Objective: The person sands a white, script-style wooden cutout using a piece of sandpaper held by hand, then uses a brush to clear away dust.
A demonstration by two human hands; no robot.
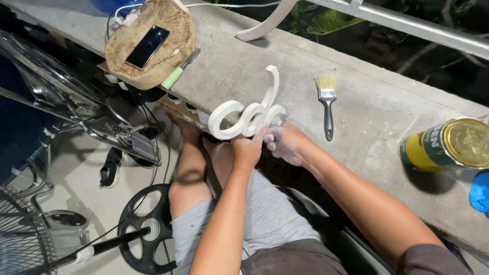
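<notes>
The person sits at a long concrete ledge [305,76] and holds a white cut-out shape of curved letters [247,114] at its near edge, just above the knees. The left hand [247,150] is closed around the lower right part of the letters, with the fingers curled and the thumb pressed up against the rim, so the piece stays steady and upright. The right hand [286,143] is also closed, just beside the left one and touching the same end of the letters. It seems to pinch something small and pale against the surface, but what this is cannot be told from the view.

The letters lean over the ledge edge and not flat on it, probably so that the hands can reach the rim from below.

A paintbrush [327,104] with a dark handle lies on the ledge near the letters, on the right, within easy reach. Further right a yellow and green tin can [448,145] lies on its side. On the left a round woven hat [153,43] rests on the ledge with a dark phone [147,46] on top, well apart from the work. A standing fan [61,97] is on the floor at the left.
</notes>
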